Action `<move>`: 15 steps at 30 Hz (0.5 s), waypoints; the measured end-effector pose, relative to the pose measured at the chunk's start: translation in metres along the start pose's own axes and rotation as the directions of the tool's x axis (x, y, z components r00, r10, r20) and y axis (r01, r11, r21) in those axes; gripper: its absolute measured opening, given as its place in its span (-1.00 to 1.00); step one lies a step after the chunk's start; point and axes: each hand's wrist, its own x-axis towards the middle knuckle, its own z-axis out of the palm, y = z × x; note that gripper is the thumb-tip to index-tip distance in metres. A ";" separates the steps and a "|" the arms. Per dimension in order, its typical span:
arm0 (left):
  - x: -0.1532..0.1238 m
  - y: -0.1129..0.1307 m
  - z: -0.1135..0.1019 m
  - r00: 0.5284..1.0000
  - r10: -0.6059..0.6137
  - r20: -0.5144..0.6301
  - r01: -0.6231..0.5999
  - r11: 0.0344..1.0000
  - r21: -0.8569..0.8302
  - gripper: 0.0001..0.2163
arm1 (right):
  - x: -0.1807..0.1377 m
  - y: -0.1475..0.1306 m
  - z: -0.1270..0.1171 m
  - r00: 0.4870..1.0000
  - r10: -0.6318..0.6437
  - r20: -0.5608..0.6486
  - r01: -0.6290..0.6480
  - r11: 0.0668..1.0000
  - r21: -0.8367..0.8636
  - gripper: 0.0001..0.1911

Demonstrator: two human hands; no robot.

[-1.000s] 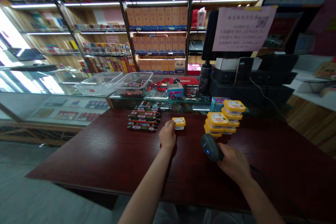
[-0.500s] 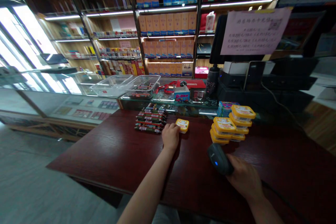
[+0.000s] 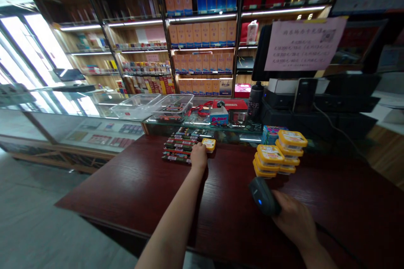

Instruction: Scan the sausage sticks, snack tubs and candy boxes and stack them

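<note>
Nearest to me, the right hand [image 3: 295, 222] is resting low over the dark red surface [image 3: 132, 193], its fingers wrapping round a black scanner [image 3: 263, 196] whose blue light is glowing. Further out, the left hand [image 3: 198, 156] is stretching forward, its fingers seemingly pinching a small yellow-lidded tub [image 3: 208, 144], though the knuckles are hiding the tips. That tub is sitting near the far edge of the surface, just beside a row of dark snack sticks [image 3: 178, 148]. To the right, well apart, a stack of matching tubs [image 3: 279, 155] is standing. Beyond, clear trays [image 3: 151, 105] are lying on a glass case [image 3: 94, 126], and shelves of orange boxes [image 3: 202, 33] are lining the back wall.
</note>
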 end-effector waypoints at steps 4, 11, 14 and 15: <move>0.006 0.002 0.001 1.000 0.009 0.023 -0.010 0.998 0.061 -0.76 | 0.000 -0.002 -0.002 1.000 -0.002 0.006 0.002 1.000 -0.006 -0.71; -0.003 0.013 -0.008 1.000 0.008 -0.017 -0.006 0.995 0.102 -0.76 | 0.001 -0.009 -0.002 0.998 0.064 0.002 -0.063 0.998 -0.028 -0.74; -0.011 0.028 -0.014 0.988 0.113 -0.108 -0.111 0.994 0.025 -0.79 | 0.004 -0.010 -0.003 0.995 0.091 0.031 -0.090 0.996 -0.024 -0.73; -0.013 0.036 -0.016 0.978 0.165 -0.130 -0.169 0.985 -0.023 -0.80 | 0.005 -0.011 -0.004 0.993 0.108 0.043 -0.107 0.994 -0.024 -0.72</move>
